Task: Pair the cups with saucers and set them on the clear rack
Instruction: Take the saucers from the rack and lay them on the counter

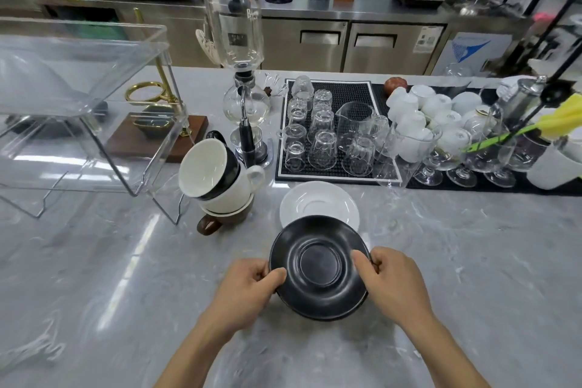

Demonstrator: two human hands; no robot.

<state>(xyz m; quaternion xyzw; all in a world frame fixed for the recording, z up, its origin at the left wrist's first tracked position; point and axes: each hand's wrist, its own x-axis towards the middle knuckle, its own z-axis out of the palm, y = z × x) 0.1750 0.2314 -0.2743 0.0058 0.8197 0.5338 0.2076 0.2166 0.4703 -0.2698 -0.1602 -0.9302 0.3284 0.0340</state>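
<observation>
Counted three stacked cups [220, 179] on the bench [472, 261]: a brown one at the bottom with its handle toward me, a white one in it, and a black-outside, white-inside cup tipped on top. Saucers: one white saucer [319, 201] lay flat on the bench just right of the cup stack; the black saucer [319, 268] sat nearer me, its far rim overlapping the white one's near edge. A second dark rim showed under the black saucer, so maybe two stacked there; I could not tell for sure.

My left hand [248, 290] held the black saucer's left rim, thumb on top, fingers curled under. My right hand [393, 283] did the same on the right rim, thumb over the edge. Both grips were clenched on that saucer, not wide.

The clear rack [78, 79] stood at the far left of the bench, well apart from the saucers, on wire legs.

Behind the cups stood one glass siphon coffee maker [242, 50]; it bore print starting with "B", the rest unreadable. On the black mat [343, 91] were about ten upturned glasses plus one glass pitcher [357, 123]. Further right a heap of upturned white cups [431, 107], too piled to count, with stemmed glasses in front.
</observation>
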